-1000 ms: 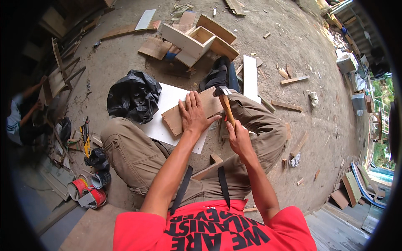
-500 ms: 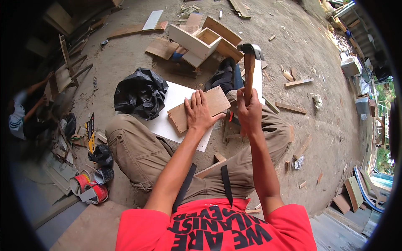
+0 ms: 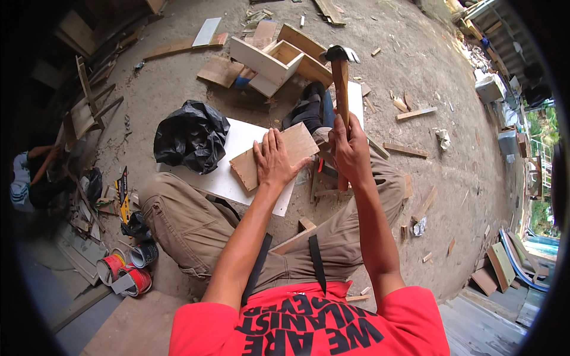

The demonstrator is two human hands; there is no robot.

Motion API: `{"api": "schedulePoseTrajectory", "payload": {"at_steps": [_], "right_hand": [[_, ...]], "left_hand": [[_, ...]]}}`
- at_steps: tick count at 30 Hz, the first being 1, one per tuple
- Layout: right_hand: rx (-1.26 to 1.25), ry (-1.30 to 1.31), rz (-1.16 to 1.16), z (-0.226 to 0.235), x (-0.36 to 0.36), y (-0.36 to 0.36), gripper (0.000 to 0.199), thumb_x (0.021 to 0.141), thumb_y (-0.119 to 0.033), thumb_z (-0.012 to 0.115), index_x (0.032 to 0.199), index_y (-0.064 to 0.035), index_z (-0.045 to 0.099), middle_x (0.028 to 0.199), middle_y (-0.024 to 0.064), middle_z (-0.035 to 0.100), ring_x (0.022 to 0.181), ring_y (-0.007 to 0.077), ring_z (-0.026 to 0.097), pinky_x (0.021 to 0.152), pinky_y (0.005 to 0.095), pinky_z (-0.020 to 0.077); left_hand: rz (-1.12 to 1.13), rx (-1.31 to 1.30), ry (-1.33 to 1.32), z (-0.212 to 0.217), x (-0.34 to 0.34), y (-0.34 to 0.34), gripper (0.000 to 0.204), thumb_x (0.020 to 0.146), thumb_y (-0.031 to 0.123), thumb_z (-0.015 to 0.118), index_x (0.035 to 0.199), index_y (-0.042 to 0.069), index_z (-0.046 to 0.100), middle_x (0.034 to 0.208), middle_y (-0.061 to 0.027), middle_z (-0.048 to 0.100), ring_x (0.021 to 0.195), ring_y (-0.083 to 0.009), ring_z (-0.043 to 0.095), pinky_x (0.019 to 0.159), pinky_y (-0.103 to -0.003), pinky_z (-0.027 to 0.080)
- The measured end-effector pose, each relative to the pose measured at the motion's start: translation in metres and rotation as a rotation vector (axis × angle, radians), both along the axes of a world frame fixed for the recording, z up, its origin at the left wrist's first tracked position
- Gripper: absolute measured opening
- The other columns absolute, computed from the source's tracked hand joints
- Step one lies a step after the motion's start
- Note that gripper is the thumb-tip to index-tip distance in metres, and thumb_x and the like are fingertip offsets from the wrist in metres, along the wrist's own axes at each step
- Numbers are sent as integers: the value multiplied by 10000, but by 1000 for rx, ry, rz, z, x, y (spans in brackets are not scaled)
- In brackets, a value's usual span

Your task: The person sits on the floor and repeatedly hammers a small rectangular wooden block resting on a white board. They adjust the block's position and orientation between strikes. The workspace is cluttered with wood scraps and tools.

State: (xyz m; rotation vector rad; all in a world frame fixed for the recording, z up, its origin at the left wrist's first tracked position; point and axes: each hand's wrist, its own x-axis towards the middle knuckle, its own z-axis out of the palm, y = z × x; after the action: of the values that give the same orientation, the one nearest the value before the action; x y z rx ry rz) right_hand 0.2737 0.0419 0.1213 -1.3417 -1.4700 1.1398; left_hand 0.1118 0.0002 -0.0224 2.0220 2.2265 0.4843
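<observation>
My left hand lies flat with fingers stretched out on a brown wooden block, pressing it onto a white board between my legs. My right hand is wrapped round the wooden handle of a claw hammer, which stands upright with its head raised at the top. A bunched black plastic bag rests on the left end of the white board. Under my left palm, part of the block is hidden.
Beyond my feet lies a wooden drawer-like box among loose boards. Paint cans and a yellow-and-black saw are at the left, where another person sits farther off. Wood scraps litter the dirt floor at the right.
The view has shifted slightly, so most things sit a little lower-left or higher in it. The hammer stays raised in my right hand, and my left hand remains on the block.
</observation>
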Motion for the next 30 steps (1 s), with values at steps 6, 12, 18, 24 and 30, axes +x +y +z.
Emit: {"api": "schedulePoseTrajectory", "payload": {"at_steps": [6, 12, 18, 24, 30], "right_hand": [[-39, -458, 185, -55, 23, -12, 350, 1061, -307, 476, 1134, 34, 511, 787, 321, 623, 784, 513, 630, 721, 536, 472], [-520, -192, 260, 51, 40, 23, 364, 1067, -392, 511, 1117, -39, 589, 675, -44, 444, 450, 40, 383, 361, 237, 313], [-211, 262, 119, 46, 28, 31, 372, 1102, -396, 406, 1252, -80, 531, 649, -52, 413, 422, 20, 333, 357, 209, 275], [-321, -106, 161, -94, 38, -46, 380, 1081, -424, 451, 1130, -66, 568, 675, -32, 459, 500, 62, 396, 407, 254, 350], [-335, 330, -9, 19, 38, -29, 386, 1094, -417, 417, 1159, -57, 541, 634, -60, 394, 415, 20, 316, 352, 212, 264]], "left_hand": [[-1, 19, 33, -4, 6, 3, 1283, 743, 882, 520, 1521, -103, 254, 1555, -222, 347, 1476, -326, 272, 1213, -586, 118], [27, -35, 65, -4, -2, 0, 1278, 741, 880, 527, 1530, -86, 250, 1552, -206, 345, 1474, -311, 265, 1211, -590, 122], [25, -31, 35, -2, 0, 1, 1289, 732, 883, 534, 1529, -90, 249, 1543, -198, 358, 1469, -312, 276, 1213, -574, 128], [-7, -33, 28, 6, 5, 2, 1317, 715, 905, 518, 1526, -97, 249, 1533, -203, 366, 1463, -312, 283, 1209, -584, 131], [1, -31, 58, 1, 1, -1, 1327, 707, 899, 539, 1524, -103, 244, 1530, -203, 357, 1464, -313, 270, 1210, -586, 120]]}}
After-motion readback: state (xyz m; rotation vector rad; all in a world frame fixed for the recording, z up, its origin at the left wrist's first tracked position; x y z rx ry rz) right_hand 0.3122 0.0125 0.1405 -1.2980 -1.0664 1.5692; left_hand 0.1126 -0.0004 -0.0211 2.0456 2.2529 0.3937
